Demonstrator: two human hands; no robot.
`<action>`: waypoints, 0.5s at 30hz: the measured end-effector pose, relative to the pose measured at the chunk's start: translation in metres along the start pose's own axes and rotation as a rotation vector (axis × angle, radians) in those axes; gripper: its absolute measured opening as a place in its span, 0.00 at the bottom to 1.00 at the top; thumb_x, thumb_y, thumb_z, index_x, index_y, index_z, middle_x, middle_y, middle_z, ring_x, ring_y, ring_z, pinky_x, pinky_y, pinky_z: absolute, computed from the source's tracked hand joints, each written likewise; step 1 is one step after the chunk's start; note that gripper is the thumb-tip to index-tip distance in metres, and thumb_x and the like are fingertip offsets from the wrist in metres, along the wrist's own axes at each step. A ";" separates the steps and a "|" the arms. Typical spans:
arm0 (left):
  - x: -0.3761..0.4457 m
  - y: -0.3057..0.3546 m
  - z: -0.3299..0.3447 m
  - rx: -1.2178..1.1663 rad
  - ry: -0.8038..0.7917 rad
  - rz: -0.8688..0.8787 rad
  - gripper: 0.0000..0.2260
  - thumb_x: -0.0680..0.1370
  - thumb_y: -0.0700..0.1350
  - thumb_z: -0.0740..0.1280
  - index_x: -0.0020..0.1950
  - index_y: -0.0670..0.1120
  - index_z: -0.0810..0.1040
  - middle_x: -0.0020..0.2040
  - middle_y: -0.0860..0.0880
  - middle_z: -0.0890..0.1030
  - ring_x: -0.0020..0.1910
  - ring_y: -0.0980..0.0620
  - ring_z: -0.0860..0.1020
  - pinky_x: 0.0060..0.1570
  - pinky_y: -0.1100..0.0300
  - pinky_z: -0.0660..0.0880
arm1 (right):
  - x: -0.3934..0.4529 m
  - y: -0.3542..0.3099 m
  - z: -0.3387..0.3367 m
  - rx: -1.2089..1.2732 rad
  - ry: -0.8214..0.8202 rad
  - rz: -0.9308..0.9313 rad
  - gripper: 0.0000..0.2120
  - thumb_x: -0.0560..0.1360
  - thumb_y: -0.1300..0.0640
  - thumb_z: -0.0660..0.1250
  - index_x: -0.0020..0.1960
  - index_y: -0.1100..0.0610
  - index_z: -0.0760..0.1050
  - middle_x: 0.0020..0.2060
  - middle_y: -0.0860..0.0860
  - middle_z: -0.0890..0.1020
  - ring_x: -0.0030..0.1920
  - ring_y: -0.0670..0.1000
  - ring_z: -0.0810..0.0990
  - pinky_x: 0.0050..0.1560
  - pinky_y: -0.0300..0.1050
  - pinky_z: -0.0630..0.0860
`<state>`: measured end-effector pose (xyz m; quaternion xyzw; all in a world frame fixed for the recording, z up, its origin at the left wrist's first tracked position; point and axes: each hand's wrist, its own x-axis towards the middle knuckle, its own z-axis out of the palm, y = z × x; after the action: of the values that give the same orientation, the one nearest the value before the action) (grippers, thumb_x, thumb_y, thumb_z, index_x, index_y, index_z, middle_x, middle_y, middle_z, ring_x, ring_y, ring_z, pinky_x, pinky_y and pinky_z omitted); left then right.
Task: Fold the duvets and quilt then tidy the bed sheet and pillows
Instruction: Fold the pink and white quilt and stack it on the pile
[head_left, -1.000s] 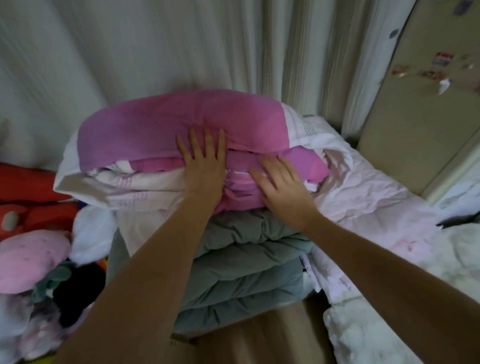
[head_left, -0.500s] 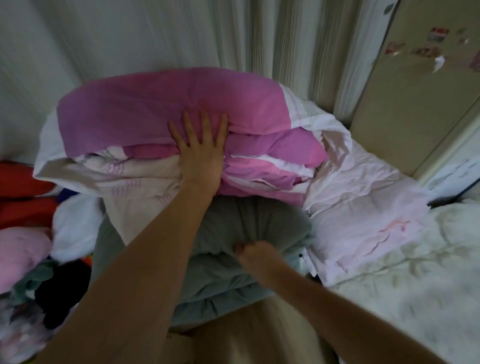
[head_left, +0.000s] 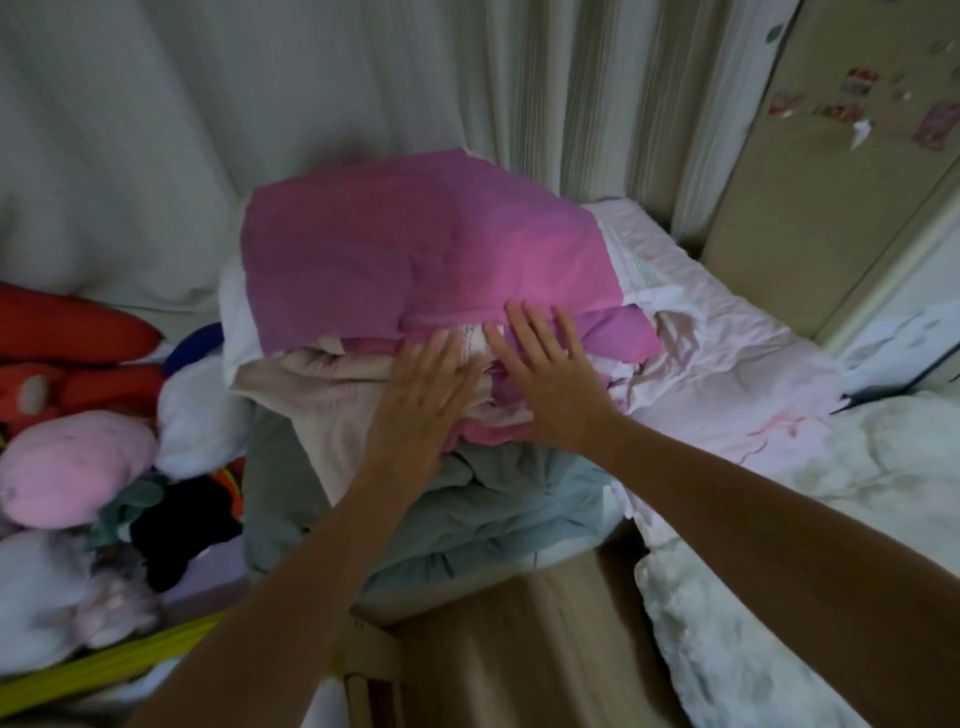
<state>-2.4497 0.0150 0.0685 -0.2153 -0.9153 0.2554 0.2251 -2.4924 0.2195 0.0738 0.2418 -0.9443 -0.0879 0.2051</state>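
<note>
Head view: two hands lie flat against the front of a stack of folded bedding. The left hand (head_left: 423, 402) has its fingers (head_left: 441, 353) spread open, palm pressing the cream and pink folds of the pink duvet (head_left: 426, 249), gripping nothing. The right hand (head_left: 553, 384), just beside it and nearly touching, is likewise open and flat on the same folds. Under both palms sits one grey-green duvet (head_left: 467, 514), folded, carrying the pink one. Below the wrists a brown cardboard box (head_left: 519, 644) stands open; its contents cannot be told. Right of the fingers lies a pale pink quilt (head_left: 737, 384) on the white bed sheet (head_left: 779, 597). Left of them are piled soft toys: one pink plush (head_left: 72, 467) and one red plush (head_left: 67, 332). Curtains (head_left: 363, 93) hang beyond the fingertips.
</note>
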 end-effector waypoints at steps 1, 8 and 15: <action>-0.022 0.004 0.006 -0.019 0.019 0.018 0.49 0.68 0.51 0.74 0.79 0.42 0.47 0.77 0.39 0.50 0.76 0.38 0.52 0.75 0.42 0.46 | 0.002 -0.012 0.007 -0.024 -0.004 0.003 0.56 0.64 0.29 0.67 0.78 0.57 0.47 0.75 0.66 0.55 0.75 0.63 0.55 0.72 0.64 0.54; -0.057 -0.030 0.025 -0.011 0.066 -0.160 0.34 0.68 0.50 0.69 0.72 0.44 0.63 0.69 0.42 0.65 0.64 0.38 0.66 0.61 0.37 0.65 | 0.049 -0.059 0.026 -0.038 0.080 0.106 0.40 0.62 0.54 0.73 0.70 0.56 0.59 0.59 0.67 0.74 0.62 0.65 0.73 0.67 0.66 0.64; -0.019 -0.101 -0.006 -0.027 -0.025 -0.256 0.12 0.61 0.39 0.72 0.43 0.46 0.81 0.38 0.47 0.80 0.36 0.43 0.78 0.41 0.50 0.76 | 0.097 -0.065 -0.011 0.222 0.322 -0.043 0.17 0.61 0.65 0.63 0.49 0.63 0.79 0.33 0.60 0.78 0.33 0.59 0.78 0.49 0.50 0.62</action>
<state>-2.4591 -0.0711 0.1244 -0.0963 -0.9414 0.2150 0.2414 -2.5381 0.1141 0.1001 0.2938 -0.8979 0.0521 0.3236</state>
